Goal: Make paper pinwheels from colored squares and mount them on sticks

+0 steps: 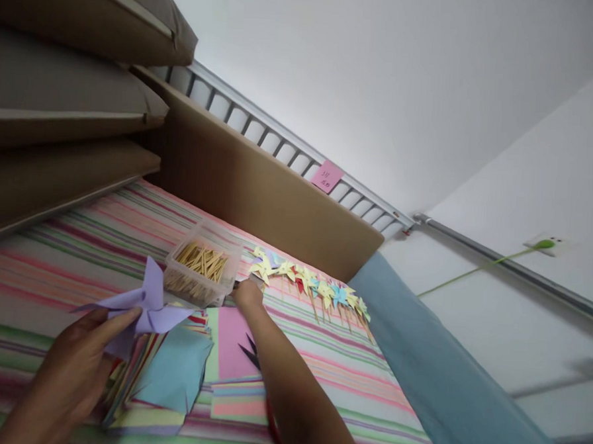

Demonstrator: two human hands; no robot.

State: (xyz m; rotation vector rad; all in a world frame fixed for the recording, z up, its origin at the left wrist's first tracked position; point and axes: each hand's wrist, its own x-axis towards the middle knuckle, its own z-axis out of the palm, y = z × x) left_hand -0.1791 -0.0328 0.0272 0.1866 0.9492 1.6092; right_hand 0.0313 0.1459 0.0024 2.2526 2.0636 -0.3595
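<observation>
My left hand pinches a purple paper pinwheel between thumb and fingers, above a stack of coloured paper squares with cut corners. Farther forward, my right hand is closed beside a clear plastic box of thin wooden sticks. Something dark and greyish shows at its fingers, too hidden to name. Dark scissor blades point out from under my right forearm and lie over pink paper. Part of a red handle shows below.
Several finished pinwheels on sticks lie in a row at the back right of the striped cloth. A brown board stands behind, below a white radiator. Folded grey-brown cushions stack at left; blue fabric borders the right.
</observation>
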